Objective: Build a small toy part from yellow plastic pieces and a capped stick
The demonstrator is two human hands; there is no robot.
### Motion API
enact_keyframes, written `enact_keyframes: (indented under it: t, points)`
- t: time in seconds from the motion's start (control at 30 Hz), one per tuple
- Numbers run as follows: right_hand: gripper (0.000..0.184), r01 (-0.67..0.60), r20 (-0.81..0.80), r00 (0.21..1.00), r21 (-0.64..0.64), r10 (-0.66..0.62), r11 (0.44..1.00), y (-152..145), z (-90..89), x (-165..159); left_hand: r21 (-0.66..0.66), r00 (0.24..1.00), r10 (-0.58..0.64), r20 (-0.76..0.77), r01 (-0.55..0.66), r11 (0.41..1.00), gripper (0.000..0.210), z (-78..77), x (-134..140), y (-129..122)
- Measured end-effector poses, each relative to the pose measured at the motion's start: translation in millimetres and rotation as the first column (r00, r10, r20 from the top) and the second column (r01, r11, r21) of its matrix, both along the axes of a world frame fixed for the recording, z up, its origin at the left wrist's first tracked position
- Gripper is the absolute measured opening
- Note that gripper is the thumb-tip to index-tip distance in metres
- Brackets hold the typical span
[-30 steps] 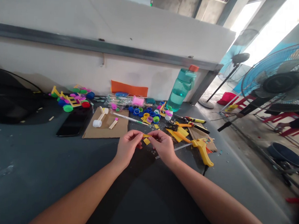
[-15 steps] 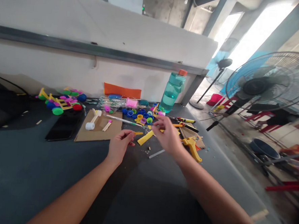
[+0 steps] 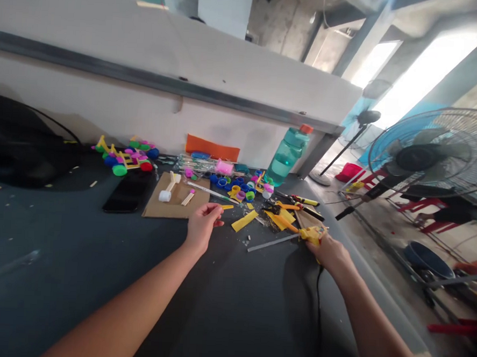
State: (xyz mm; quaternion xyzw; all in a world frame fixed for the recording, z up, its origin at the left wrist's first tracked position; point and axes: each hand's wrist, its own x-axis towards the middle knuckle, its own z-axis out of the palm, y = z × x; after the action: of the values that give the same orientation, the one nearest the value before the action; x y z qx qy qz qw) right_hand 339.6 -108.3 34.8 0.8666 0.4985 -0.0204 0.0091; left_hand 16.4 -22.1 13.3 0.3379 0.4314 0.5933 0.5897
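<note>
My left hand (image 3: 204, 224) pinches a small yellow strip (image 3: 226, 207) between thumb and fingertips, above the dark table. Farther right, my right hand (image 3: 331, 253) is wrapped round the handle of a yellow glue gun (image 3: 311, 235), whose black cord trails down the table. A translucent glue stick (image 3: 273, 243) reaches leftward from the gun; whether it sits inside it, I cannot tell. Between my hands lies a wider yellow piece (image 3: 244, 221). Orange-handled pliers (image 3: 286, 220) rest on more yellow pieces beside the gun.
Cardboard (image 3: 167, 209) bears sticks with white caps, left of a black phone (image 3: 125, 193). Colourful bottle caps (image 3: 241, 188) lie behind my hands, near a teal bottle (image 3: 285, 157). Assembled cap-wheeled pieces (image 3: 129, 156) stand at back left. A fan (image 3: 420, 154) stands beyond the table's right edge.
My right hand has moved right and down from above the yellow pieces and has taken hold of the glue gun. My left hand still holds the yellow strip. The view has shifted slightly.
</note>
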Motion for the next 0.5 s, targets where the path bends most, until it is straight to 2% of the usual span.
enact_keyframes:
  t: [0.1, 0.17, 0.2, 0.23, 0.27, 0.3, 0.33, 0.37, 0.4, 0.47, 0.5]
  points:
    - [0.037, 0.074, -0.04, 0.997, 0.05, -0.072, 0.996, -8, 14.8, -5, -0.005, 1.0, 0.003, 0.013, -0.003, 1.0, 0.033, 0.6, -1, 0]
    - [0.037, 0.142, -0.192, 0.975, 0.177, -0.107, 0.974, -18, 29.4, -16, -0.003, 1.0, -0.002, 0.021, 0.003, 1.0, 0.032, 0.7, 0, 0]
    - [0.034, 0.171, -0.32, 0.944, 0.262, -0.082, 0.95, -22, 36.0, -24, -0.002, 1.0, -0.009, 0.024, 0.009, 1.0, 0.031, 0.7, 0, 1]
    - [0.032, 0.176, -0.474, 0.881, 0.346, 0.01, 0.922, -26, 41.6, -35, -0.001, 1.0, -0.019, 0.025, 0.019, 1.0, 0.03, 0.6, 0, 0]
    - [0.033, 0.176, -0.621, 0.769, 0.429, 0.148, 0.886, -29, 45.6, -49, -0.001, 0.999, -0.03, 0.022, 0.03, 1.0, 0.029, 0.4, 1, 0]
    - [0.034, 0.182, -0.734, 0.62, 0.48, 0.279, 0.858, -30, 48.0, -64, -0.002, 0.999, -0.04, 0.018, 0.04, 0.999, 0.028, 0.1, 1, -1]
    - [0.035, 0.173, -0.805, 0.467, 0.49, 0.367, 0.854, -30, 48.7, -81, -0.001, 0.999, -0.049, 0.01, 0.049, 0.999, 0.028, -0.2, 2, -2]
    - [0.035, 0.169, -0.846, 0.337, 0.486, 0.414, 0.857, -28, 47.8, -99, 0.003, 0.998, -0.057, -0.001, 0.057, 0.998, 0.027, -0.5, 2, -3]
    - [0.035, 0.166, -0.867, 0.24, 0.48, 0.437, 0.861, -26, 45.7, -117, 0.011, 0.998, -0.064, -0.015, 0.065, 0.998, 0.027, -0.6, 3, -4]
    - [0.038, 0.135, -0.889, 0.115, 0.456, 0.443, 0.88, -21, 38.5, -147, 0.031, 0.996, -0.074, -0.042, 0.076, 0.997, 0.026, -0.1, 4, -7]
    - [0.041, 0.126, -0.896, 0.085, 0.443, 0.435, 0.888, -18, 34.0, -159, 0.039, 0.996, -0.076, -0.055, 0.079, 0.996, 0.026, 0.5, 4, -8]
